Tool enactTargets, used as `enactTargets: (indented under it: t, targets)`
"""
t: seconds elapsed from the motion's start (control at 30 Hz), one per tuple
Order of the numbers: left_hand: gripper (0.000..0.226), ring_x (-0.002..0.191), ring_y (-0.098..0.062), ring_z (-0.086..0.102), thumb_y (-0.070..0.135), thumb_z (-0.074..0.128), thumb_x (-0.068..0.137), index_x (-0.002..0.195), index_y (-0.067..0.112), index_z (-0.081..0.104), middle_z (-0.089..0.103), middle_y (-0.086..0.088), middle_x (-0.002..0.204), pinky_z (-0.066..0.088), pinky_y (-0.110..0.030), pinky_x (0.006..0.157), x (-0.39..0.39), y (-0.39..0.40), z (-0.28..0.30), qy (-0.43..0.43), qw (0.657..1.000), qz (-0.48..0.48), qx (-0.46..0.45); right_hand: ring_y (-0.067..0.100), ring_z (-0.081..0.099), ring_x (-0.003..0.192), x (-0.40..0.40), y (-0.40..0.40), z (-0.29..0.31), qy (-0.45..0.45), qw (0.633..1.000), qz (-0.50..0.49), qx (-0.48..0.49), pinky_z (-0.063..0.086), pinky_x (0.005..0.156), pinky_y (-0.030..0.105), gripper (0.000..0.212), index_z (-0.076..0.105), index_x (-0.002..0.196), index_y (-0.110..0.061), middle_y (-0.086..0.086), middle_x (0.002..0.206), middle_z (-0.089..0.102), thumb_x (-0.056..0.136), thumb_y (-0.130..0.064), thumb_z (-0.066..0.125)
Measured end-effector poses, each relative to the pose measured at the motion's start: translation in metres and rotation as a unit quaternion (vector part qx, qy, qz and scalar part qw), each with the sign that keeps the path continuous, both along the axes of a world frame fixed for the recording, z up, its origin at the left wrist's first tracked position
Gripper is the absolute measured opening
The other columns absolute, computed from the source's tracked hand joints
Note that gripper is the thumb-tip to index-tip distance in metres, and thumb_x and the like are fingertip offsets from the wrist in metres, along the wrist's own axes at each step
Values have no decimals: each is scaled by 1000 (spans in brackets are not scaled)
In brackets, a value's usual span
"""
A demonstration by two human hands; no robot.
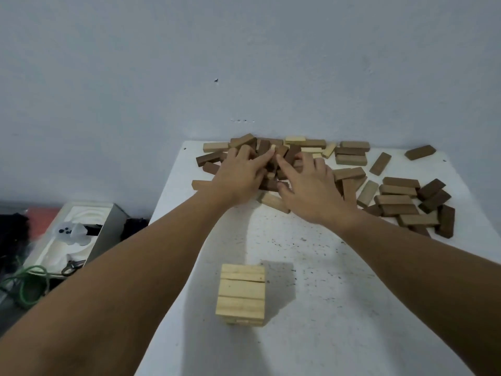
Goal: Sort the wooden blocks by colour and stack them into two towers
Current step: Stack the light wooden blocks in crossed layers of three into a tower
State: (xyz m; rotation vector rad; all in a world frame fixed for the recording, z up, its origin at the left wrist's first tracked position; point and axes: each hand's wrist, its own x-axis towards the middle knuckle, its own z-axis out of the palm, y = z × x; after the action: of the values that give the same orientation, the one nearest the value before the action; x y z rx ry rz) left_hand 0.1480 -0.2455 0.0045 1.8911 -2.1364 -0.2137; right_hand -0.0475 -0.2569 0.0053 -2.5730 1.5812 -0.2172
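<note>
A short tower of light wooden blocks (241,293) stands on the white table (325,308) near me. A loose pile of dark and light blocks (287,153) lies along the far edge by the wall. Both my arms reach into it. My left hand (238,177) has its fingers curled into the pile, and its fingertips pinch the end of a small light block (272,148). My right hand (309,191) lies spread on top of the blocks beside it, index finger stretched forward, with nothing plainly held. Blocks under both palms are hidden.
More dark and tan blocks (406,202) are scattered at the table's right side. One dark block (420,152) lies alone at the far right corner. Left of the table, lower down, sit an open white box (73,237) and a green cord (29,286).
</note>
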Motion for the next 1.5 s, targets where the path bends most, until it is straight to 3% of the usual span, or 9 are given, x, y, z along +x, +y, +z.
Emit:
enactTargets:
  t: [0.17,0.3,0.4,0.53,0.87,1.07,1.27,1.37,1.5]
  targets:
    - [46,116,-30,39,36,45,108,154,32,47,46,-8,126,34,-41,104,2,-3,-6,26,1000,-6,9,33,39,128,-9,-13,-7,18,999,2,-27,29,114,51,54,31,155,-39,12,144,40,102,-51,33]
    - [25,110,-22,41,37,48,107,126,26,60,48,0,117,41,-38,96,9,9,-15,53,997,-4,-52,29,48,110,-18,-20,-11,-33,996,12,-87,38,104,46,32,52,120,-25,8,118,49,98,-47,47]
    - [16,100,-19,44,31,50,107,111,19,60,52,0,111,46,-38,84,5,15,-23,47,991,27,-120,29,48,109,-19,-28,-10,-52,992,16,-114,38,103,46,29,55,117,-24,8,121,49,96,-44,52]
    - [30,103,-22,48,29,51,108,134,21,62,57,-2,119,44,-33,85,6,13,-28,19,989,19,-144,32,44,127,-17,-34,-12,-27,994,68,-77,27,116,56,46,50,142,-34,8,142,47,100,-49,39]
    - [18,102,-24,46,29,54,107,114,18,66,52,-3,113,49,-40,79,6,11,-28,31,986,21,-162,26,48,101,-24,-49,-11,-76,986,-11,-145,34,111,53,23,64,92,-21,2,100,54,98,-39,51]
    - [14,102,-24,47,28,55,106,109,15,62,54,-1,111,45,-37,86,7,9,-33,29,983,50,-177,33,39,133,-21,-61,-11,7,998,15,-60,15,118,61,43,56,138,-32,5,140,52,103,-48,38]
    - [25,104,-24,47,30,54,106,128,19,61,54,-3,117,45,-38,91,8,9,-32,13,981,57,-185,26,49,116,-19,-62,-13,-37,993,-3,-111,27,116,52,29,64,113,-26,0,117,59,103,-41,41]
    - [37,105,-25,46,28,52,107,143,26,60,55,-3,122,42,-34,92,9,8,-33,-19,981,37,-190,26,49,117,-14,-75,-7,-47,992,7,-115,32,110,46,31,59,130,-25,1,126,58,103,-34,45]
    - [29,103,-27,48,28,57,106,131,24,70,56,-4,117,46,-36,85,10,7,-35,-6,978,38,-204,29,43,130,-5,-90,-1,26,997,33,-66,26,115,51,43,52,141,-26,2,144,51,99,-21,52]
